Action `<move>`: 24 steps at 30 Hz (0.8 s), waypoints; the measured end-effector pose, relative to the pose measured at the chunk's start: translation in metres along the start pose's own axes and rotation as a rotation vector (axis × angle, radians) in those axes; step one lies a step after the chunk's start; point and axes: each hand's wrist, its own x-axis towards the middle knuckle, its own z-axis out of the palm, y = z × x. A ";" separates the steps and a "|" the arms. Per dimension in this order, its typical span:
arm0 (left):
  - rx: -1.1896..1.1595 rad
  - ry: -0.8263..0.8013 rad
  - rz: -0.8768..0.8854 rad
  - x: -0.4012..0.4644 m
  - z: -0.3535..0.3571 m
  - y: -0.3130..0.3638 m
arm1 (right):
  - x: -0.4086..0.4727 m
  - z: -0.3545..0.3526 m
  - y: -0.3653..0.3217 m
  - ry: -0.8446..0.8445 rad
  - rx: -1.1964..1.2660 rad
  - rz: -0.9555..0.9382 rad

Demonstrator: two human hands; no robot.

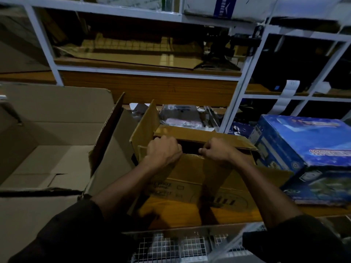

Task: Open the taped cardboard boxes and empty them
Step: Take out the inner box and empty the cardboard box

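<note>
A brown cardboard box point(191, 188) with printed markings stands in the middle, its top partly open. My left hand point(163, 149) is closed on the upper edge of the near flap at the left. My right hand point(216, 149) grips the same flap edge further right. The far flap point(205, 137) lies over the dark gap between my hands, and the left side flap point(146, 122) stands upright. The inside of the box is dark and its contents are hidden.
A large empty open cardboard box point(53, 149) sits to the left, its flap leaning against the middle box. A blue printed carton point(307, 154) stands to the right. White metal shelving point(237, 95) with flattened cardboard and packets is behind. A wire mesh surface point(171, 245) lies below.
</note>
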 end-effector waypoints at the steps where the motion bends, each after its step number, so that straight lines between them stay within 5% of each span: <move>1: -0.010 -0.082 -0.033 -0.004 -0.004 0.004 | -0.006 0.001 0.000 -0.039 0.007 0.003; 7: 0.068 -0.381 -0.040 -0.033 0.012 0.024 | -0.041 0.028 0.015 -0.284 0.238 0.138; 11: 0.129 -0.516 -0.001 -0.041 0.047 0.032 | -0.047 0.054 0.036 -0.268 0.129 0.096; 24: 0.085 -0.400 0.168 -0.046 0.119 0.026 | -0.060 0.106 0.055 -0.093 -0.028 0.033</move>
